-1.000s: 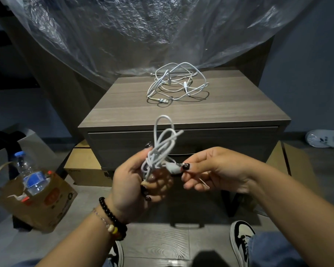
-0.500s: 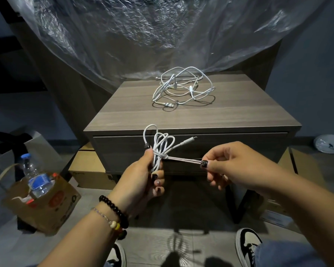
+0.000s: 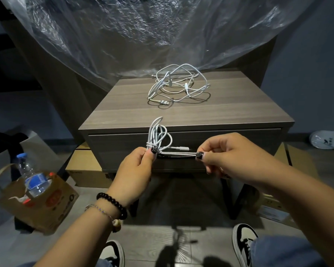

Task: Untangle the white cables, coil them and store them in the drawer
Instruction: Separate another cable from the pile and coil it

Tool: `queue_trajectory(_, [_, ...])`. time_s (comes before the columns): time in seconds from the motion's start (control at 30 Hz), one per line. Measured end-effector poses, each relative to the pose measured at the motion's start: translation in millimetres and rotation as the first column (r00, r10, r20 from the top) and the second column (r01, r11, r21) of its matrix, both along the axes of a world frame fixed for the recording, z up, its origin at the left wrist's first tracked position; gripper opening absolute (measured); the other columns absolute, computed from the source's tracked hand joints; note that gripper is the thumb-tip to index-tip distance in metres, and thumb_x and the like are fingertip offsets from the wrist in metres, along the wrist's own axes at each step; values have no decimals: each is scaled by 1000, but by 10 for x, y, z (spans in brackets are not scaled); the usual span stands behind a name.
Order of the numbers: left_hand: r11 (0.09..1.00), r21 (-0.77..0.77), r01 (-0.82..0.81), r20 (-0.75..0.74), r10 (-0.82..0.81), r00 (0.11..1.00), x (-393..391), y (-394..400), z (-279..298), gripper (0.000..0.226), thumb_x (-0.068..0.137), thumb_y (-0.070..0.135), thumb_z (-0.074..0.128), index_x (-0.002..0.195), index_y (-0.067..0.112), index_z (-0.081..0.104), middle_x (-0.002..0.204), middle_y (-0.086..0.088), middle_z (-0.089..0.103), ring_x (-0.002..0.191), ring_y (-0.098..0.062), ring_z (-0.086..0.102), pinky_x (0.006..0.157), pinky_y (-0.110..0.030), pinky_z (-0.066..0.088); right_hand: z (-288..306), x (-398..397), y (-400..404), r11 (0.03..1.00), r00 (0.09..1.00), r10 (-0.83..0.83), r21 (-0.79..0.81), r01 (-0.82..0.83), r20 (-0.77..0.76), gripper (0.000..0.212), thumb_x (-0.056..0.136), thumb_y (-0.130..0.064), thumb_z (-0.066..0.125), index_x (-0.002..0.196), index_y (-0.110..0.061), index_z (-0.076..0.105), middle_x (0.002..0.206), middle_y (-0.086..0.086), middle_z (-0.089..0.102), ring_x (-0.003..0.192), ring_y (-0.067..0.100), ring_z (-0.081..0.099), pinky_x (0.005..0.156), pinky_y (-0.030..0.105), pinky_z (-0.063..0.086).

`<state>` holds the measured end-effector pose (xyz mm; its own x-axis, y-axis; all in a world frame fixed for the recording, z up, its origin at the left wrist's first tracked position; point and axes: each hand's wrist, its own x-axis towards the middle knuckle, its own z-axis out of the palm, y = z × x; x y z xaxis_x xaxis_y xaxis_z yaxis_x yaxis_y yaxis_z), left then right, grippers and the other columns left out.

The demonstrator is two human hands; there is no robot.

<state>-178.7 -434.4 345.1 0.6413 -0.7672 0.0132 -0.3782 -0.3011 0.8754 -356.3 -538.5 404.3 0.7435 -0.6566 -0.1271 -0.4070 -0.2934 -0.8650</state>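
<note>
Here, left hand [image 3: 136,168] gripping coiled cable [image 3: 158,134], right hand [image 3: 226,154] pinching its tail, fingertips hidden

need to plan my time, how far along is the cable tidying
Done: one white cable bundle is looped. In hand: the left hand pinches it while the right hand pulls its tail end taut. Left: the tangled white cable pile on the grey wooden nightstand, and the closed drawer.
</note>
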Motion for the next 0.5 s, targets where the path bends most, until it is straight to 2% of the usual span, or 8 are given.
queue_trajectory(0.07, [999,42,-18,177,11,984,37,-5,-14,33,99,31,40,85,7,58,71,-7,57,68,-21,53,66,-38,44,24,-1,7,999,1000,-2,32,1,18,14,91,-8,57,85,-3,68,58,2,61,53,11,50,47,16,40])
queue_trajectory(0.2, [993,103,-66,391,21,920,52,-35,-18,30,100,33,39,79,16,51,66,2,53,66,-12,50,54,-24,33,85,-22,16,991,997,-8,133,-3,77,14,91,-3,56,83,0,67,55,2,57,49,10,46,46,17,37])
queue_trajectory(0.27, [991,127,-48,438,-13,899,63,-39,-29,28,100,34,38,82,18,52,68,3,55,69,-15,53,54,-25,33,100,-23,25,989,996,-12,146,-1,88,13,90,-2,55,85,2,66,54,2,56,46,9,46,47,18,37])
queue_trajectory(0.4, [968,231,95,490,-201,848,28,-10,-40,25,99,36,40,107,24,61,83,4,67,84,-19,62,69,-32,42,89,-21,15,999,998,15,50,-18,61,12,91,-3,55,87,0,66,58,3,60,49,10,53,48,19,41])
queue_trajectory(0.5, [946,261,192,544,-309,781,-23,17,-37,30,99,36,43,124,32,58,106,8,70,99,-14,62,77,-22,41,76,-29,23,996,998,51,-81,-48,44,13,90,-3,55,85,-6,67,60,4,66,52,11,60,49,16,45])
